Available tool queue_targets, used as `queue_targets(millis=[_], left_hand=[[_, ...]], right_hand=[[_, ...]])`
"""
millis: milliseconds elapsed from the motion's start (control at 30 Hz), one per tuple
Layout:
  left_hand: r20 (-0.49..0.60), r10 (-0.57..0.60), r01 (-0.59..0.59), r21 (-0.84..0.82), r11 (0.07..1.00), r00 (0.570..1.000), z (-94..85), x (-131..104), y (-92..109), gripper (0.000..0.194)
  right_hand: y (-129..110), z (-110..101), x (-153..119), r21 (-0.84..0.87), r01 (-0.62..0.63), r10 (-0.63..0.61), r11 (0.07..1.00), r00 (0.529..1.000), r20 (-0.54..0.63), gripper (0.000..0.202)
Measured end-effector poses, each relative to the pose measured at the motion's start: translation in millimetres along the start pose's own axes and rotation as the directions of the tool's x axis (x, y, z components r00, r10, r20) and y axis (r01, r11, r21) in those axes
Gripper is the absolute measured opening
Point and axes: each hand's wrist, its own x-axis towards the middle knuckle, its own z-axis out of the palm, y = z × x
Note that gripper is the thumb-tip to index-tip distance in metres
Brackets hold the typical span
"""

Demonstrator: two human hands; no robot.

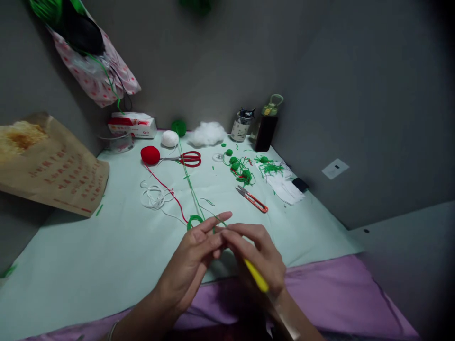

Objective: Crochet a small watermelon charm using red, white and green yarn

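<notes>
My left hand [195, 258] pinches green yarn [194, 192] between thumb and fingers, its index finger stretched out with the strand passing by it. Against those fingertips, my right hand [261, 255] is closed round a crochet hook with a yellow handle [256, 275]; the hook's tip is hidden among the fingers. A loop of green yarn [194, 221] hangs just behind the left hand. The strand runs back over the table to a green yarn ball [178, 128]. Whatever small work lies between the fingertips cannot be made out.
Red-handled scissors [191, 159], a red yarn ball [150, 155] and a white yarn ball [169, 139] lie ahead. Orange thread snips [253, 200] and green crocheted pieces [245, 176] are at right. White stuffing [208, 134], a bottle [267, 130] and a paper bag [60, 170] stand around.
</notes>
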Motion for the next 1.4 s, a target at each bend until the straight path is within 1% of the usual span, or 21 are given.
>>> queue_targets(millis=[67,133,167,300,467,500,567,667,767,833,900,933,967,1033,1100,1133,1167,1200,1267,1333,1400], left_hand=[[-0.005,-0.057,0.057,-0.051,0.997,0.998,-1.9,1,3,0.039],[-0.031,-0.024,0.024,-0.024,0.999,0.999,-2.5,0,5,0.038],[-0.034,0.009,-0.008,0.015,1.000,0.999,-2.1,0,5,0.038],[0.009,0.095,-0.095,0.175,0.980,0.995,0.9,-5,3,0.037],[-0.008,0.125,-0.120,0.223,0.967,0.992,0.3,-6,4,0.035],[-0.011,0.126,-0.120,0.225,0.967,0.992,-0.5,-6,5,0.035],[-0.016,0.134,-0.126,0.234,0.964,0.991,-2.7,-6,6,0.036],[-0.026,0.184,-0.170,0.275,0.946,0.983,-5.9,-6,4,0.035],[-0.050,0.263,-0.231,0.336,0.913,0.964,-6.2,-7,0,0.033],[-0.055,0.283,-0.251,0.320,0.914,0.958,-4.7,-8,-2,0.038],[-0.050,0.214,-0.198,0.218,0.956,0.976,-3.2,-8,-2,0.047],[-0.040,0.147,-0.140,0.146,0.979,0.988,-2.7,-8,-1,0.052],[-0.030,0.072,-0.070,0.077,0.995,0.997,-2.5,-7,1,0.055],[-0.008,-0.039,0.038,-0.020,0.999,0.999,-2.4,-6,5,0.054],[-0.003,-0.049,0.049,-0.037,0.998,0.999,-2.1,-6,8,0.050],[-0.004,-0.029,0.029,-0.019,0.999,1.000,-1.7,-6,8,0.049],[0.001,0.000,0.000,0.010,1.000,1.000,-1.1,-6,8,0.048],[0.007,0.034,-0.034,0.050,0.998,0.999,-0.5,-6,7,0.047],[0.010,0.104,-0.104,0.142,0.984,0.995,0.5,-7,4,0.045],[0.003,0.159,-0.157,0.189,0.969,0.987,0.9,-6,0,0.045],[-0.006,0.145,-0.143,0.150,0.978,0.989,0.6,-4,-1,0.048]], right_hand=[[0,-2,3,0.146,-0.138,0.151,0.980,0.985,-0.082,0.035],[0,-2,7,0.328,-0.272,0.326,0.905,0.938,-0.120,0.027],[-1,-2,9,0.389,-0.305,0.369,0.869,0.924,-0.098,0.025],[1,2,10,0.452,-0.346,0.387,0.822,0.922,0.002,0.018],[8,1,6,0.596,-0.425,0.508,0.681,0.861,0.033,0.019],[8,0,7,0.608,-0.424,0.507,0.671,0.861,0.041,0.021],[5,-2,9,0.577,-0.415,0.488,0.704,0.872,0.032,0.022],[-3,-4,9,0.408,-0.347,0.380,0.845,0.925,0.002,0.023],[-8,-3,7,0.157,-0.136,0.134,0.978,0.991,0.021,0.028],[-8,-2,4,-0.028,0.026,-0.024,0.999,0.997,0.071,0.031],[-7,0,3,-0.161,0.124,-0.106,0.979,0.988,0.115,0.036],[-6,0,3,-0.179,0.138,-0.120,0.974,0.987,0.112,0.037],[-5,0,3,-0.156,0.113,-0.100,0.981,0.991,0.085,0.036],[-4,0,4,0.009,-0.028,0.029,1.000,0.999,-0.024,0.032],[-3,0,6,0.254,-0.200,0.234,0.946,0.966,-0.112,0.028],[-3,1,7,0.349,-0.261,0.317,0.900,0.942,-0.112,0.027],[-2,2,8,0.409,-0.293,0.358,0.864,0.929,-0.091,0.025],[-2,3,9,0.434,-0.306,0.368,0.847,0.928,-0.064,0.024],[-2,5,8,0.405,-0.298,0.336,0.864,0.942,-0.025,0.023],[-3,6,6,0.280,-0.231,0.248,0.932,0.968,-0.028,0.027],[-5,5,3,0.082,-0.117,0.119,0.990,0.993,-0.016,0.034]])
